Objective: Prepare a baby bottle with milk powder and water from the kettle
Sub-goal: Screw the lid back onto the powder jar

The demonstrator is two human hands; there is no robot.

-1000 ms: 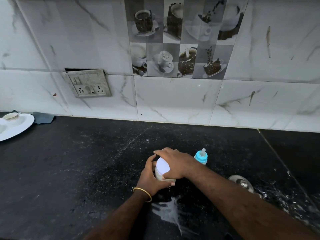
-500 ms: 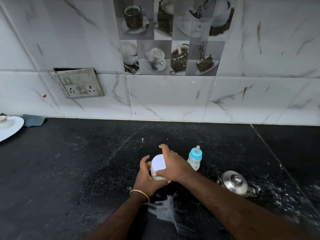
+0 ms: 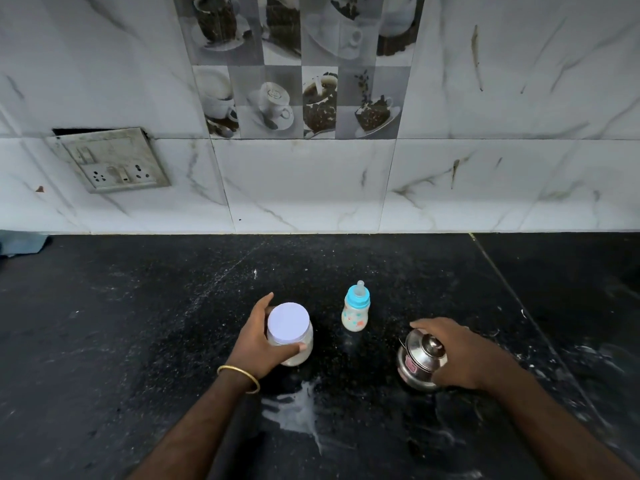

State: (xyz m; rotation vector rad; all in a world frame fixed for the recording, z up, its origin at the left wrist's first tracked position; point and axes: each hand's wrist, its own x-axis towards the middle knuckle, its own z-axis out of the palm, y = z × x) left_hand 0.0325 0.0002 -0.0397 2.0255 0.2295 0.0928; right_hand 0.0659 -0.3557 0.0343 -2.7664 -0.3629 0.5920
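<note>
Moved off jar lid (image 3: 288,321): right hand (image 3: 460,356), fingers curled over kettle (image 3: 420,364) at 3 o'clock, ready for lifting. Left hand (image 3: 258,337) clamped around powder jar (image 3: 294,348), steadying it on bench (image 3: 138,323).

The right hand (image 3: 460,355) covers the small shiny steel kettle's (image 3: 420,363) far side, its grip there unclear. A crumpled blue-grey cloth (image 3: 20,242) is cut off at the left edge.
</note>
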